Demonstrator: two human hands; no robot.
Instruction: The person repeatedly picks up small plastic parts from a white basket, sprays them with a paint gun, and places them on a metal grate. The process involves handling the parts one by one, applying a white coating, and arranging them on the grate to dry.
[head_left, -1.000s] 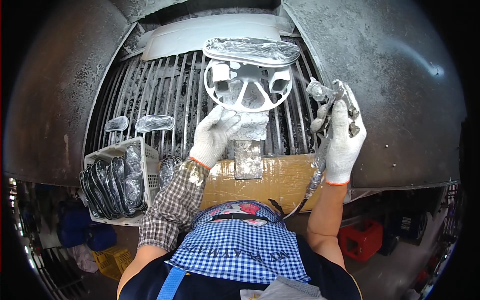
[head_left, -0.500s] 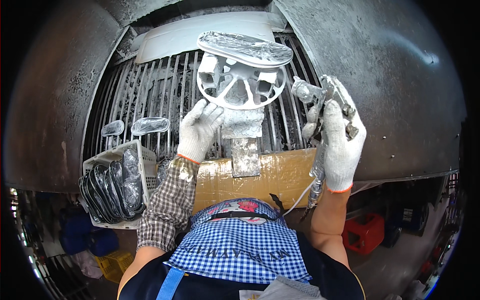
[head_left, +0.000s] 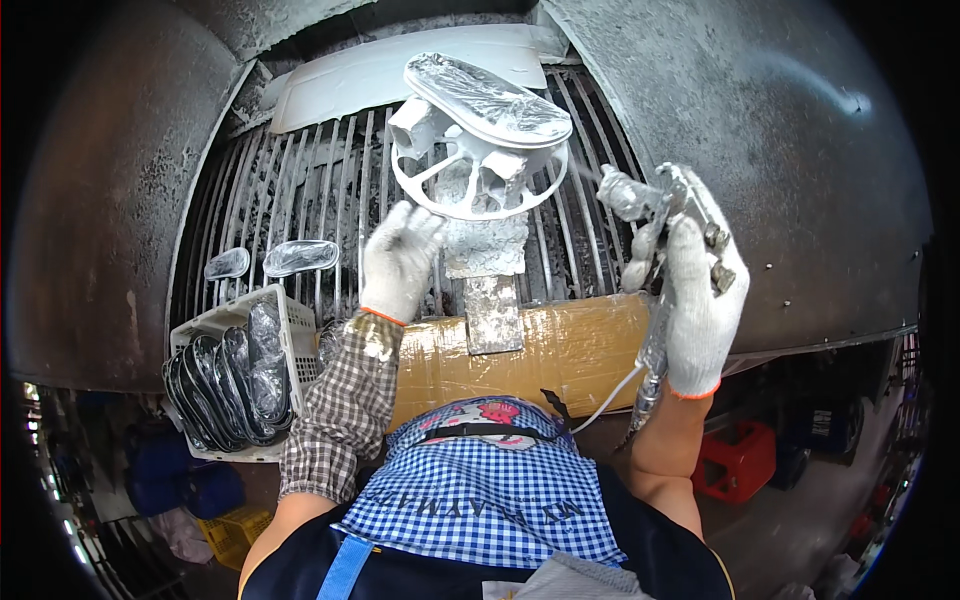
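Grimy metal slats stretch beneath my hands. My white-gloved left hand, fingers loosely bent, is at the rim of a white, round, spoked stand, contact unclear; my white-gloved right hand wraps a paint-crusted metal spray gun. On the stand rests a film-wrapped, white-edged oval piece.

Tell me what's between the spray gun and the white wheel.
Head view: no solid object between the spray gun and the white wheel, just a gap over the grate; whether mist crosses it is unclear.
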